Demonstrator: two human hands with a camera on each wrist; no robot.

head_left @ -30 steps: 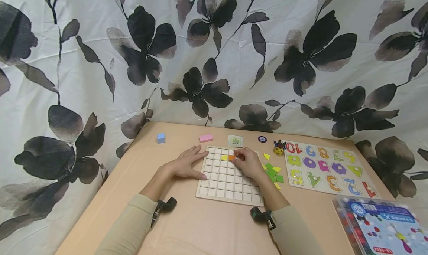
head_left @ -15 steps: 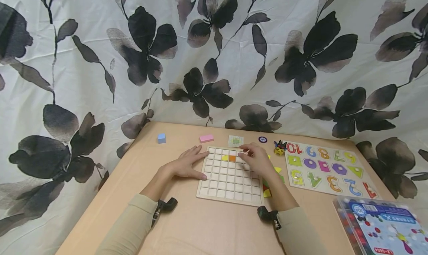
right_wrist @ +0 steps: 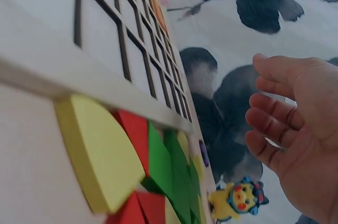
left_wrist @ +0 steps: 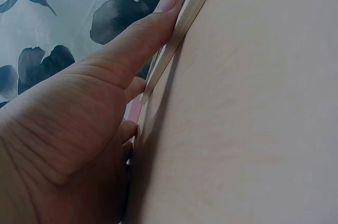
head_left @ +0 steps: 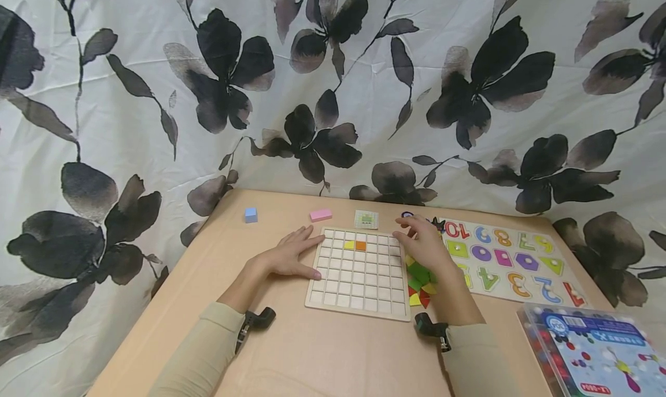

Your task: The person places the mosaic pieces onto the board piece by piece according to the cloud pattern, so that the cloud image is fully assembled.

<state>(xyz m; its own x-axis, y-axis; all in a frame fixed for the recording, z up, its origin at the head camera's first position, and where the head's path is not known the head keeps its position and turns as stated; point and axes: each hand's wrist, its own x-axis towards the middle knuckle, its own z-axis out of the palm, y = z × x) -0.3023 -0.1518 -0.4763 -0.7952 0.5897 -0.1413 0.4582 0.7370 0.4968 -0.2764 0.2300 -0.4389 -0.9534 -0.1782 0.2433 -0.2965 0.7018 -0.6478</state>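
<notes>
- Nearest: beige sleeves, a small black camera strapped at each wrist.
- Plastic box [head_left: 598, 351] with blue printed lid at near right corner of table [head_left: 322, 356], well right of the grid board.
- Grid board [head_left: 359, 273], pale wood with square cells, lying flat mid-table; the landmark for all below.
- Left hand [head_left: 288, 255] flat on table against left edge of grid board, fingers straight and spread, thumb pressed along the board's rim in left wrist view [left_wrist: 174, 12]; grasping nothing.
- Yellow tile [head_left: 349, 245] and orange tile [head_left: 361, 245] side by side, touching, in second row from far edge of grid board, near its middle columns.
- Loose pile of pieces [head_left: 420, 278], green, yellow, red, just off right edge of grid board; in right wrist view a yellow curved piece [right_wrist: 100, 155] nearest, red and green ones behind it.
- Right hand [head_left: 424, 244] above table just past far right corner of grid board, over far end of the pile; fingers relaxed, slightly bent, palm bare in right wrist view [right_wrist: 296, 129]; released, holding nothing.
- Small yellow toy figure [right_wrist: 237, 198] beyond the pile, right of grid board's far corner, mostly hidden by hand in head view.
- Number puzzle [head_left: 512, 258] with coloured digits and shapes, right of grid board, beyond the pile.
- Small card [head_left: 366, 219] just beyond far edge of grid board.
- Pink block [head_left: 320, 214] beyond far left corner of grid board.
- Blue cube [head_left: 251, 214] further left of pink block, well apart from grid board.
- Farthest: flower-print curtain [head_left: 333, 85] behind table.
</notes>
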